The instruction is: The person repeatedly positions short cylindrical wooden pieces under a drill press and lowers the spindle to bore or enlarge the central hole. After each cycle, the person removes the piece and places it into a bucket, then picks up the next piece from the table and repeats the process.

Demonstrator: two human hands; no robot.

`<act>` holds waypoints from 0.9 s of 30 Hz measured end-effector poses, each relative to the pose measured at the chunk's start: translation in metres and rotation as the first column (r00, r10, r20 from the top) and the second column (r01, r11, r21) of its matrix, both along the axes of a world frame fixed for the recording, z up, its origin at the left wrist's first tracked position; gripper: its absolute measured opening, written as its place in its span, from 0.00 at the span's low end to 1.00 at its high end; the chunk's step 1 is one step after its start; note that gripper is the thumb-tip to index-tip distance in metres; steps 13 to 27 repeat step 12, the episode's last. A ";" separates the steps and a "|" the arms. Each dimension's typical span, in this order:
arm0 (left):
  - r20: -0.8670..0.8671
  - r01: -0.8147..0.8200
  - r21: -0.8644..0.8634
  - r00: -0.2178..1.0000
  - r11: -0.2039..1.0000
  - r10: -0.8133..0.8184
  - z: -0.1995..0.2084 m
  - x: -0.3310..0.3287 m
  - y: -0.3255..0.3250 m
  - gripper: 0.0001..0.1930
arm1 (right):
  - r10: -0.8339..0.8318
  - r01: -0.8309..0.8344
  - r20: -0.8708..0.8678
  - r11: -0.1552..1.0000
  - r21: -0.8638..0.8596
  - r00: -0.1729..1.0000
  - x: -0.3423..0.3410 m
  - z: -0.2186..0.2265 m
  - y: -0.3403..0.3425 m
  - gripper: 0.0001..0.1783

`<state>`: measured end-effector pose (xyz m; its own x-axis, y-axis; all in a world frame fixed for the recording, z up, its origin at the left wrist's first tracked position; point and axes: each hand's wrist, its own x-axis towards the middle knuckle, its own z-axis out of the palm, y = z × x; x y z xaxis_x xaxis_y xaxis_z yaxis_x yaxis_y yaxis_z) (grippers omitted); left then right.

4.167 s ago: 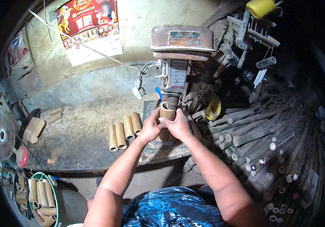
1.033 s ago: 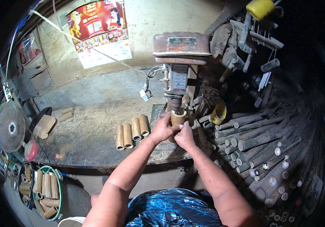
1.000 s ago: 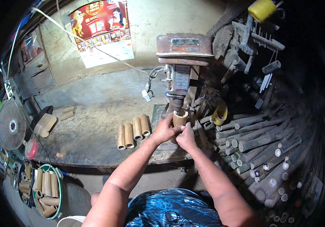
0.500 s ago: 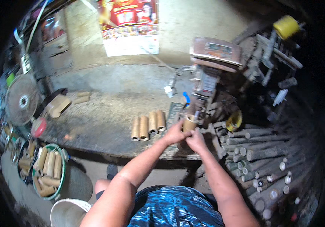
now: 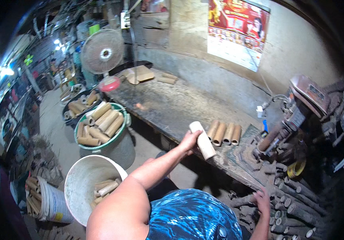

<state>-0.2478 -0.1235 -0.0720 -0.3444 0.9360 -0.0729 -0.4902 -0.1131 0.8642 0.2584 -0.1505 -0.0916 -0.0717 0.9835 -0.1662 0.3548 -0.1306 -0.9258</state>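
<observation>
My left hand (image 5: 191,141) grips a pale bamboo tube (image 5: 205,145) over the front edge of the workbench, with the tube tilted. Just right of it, several tan bamboo tubes (image 5: 224,134) lie side by side on the bench, their hollow ends toward me. My right hand (image 5: 262,200) is empty and low at the right, its fingers apart, above a pile of uncut bamboo poles (image 5: 296,208). At the bench's right end stands a dusty drill press (image 5: 310,96), apart from both hands.
A white bucket (image 5: 71,188) with some tubes stands near my left side. Beyond it are a green-rimmed basket (image 5: 126,114) full of tubes and a dark tub (image 5: 68,116). A fan (image 5: 102,52) stands at the workbench's (image 5: 160,116) far left end. A yellow container (image 5: 296,169) sits beside the drill press.
Both hands were at a tube under the drill press. Now the left hand has carried a tube leftward, and the right has let go and dropped toward the poles. My view has swung left.
</observation>
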 end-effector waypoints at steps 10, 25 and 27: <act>-0.205 -0.193 -0.299 0.969 0.935 0.135 0.031 -0.248 -0.343 0.27 | -0.421 0.417 -0.084 0.907 -0.060 0.903 0.168 -0.014 -0.062 0.33; -0.335 -0.138 -0.518 0.941 0.844 -0.051 0.021 -0.268 -0.414 0.29 | -0.400 0.397 -0.099 0.916 -0.049 0.911 0.199 -0.010 -0.062 0.39; -0.335 -0.138 -0.518 0.941 0.844 -0.051 0.021 -0.268 -0.414 0.29 | -0.400 0.397 -0.099 0.916 -0.049 0.911 0.199 -0.010 -0.062 0.39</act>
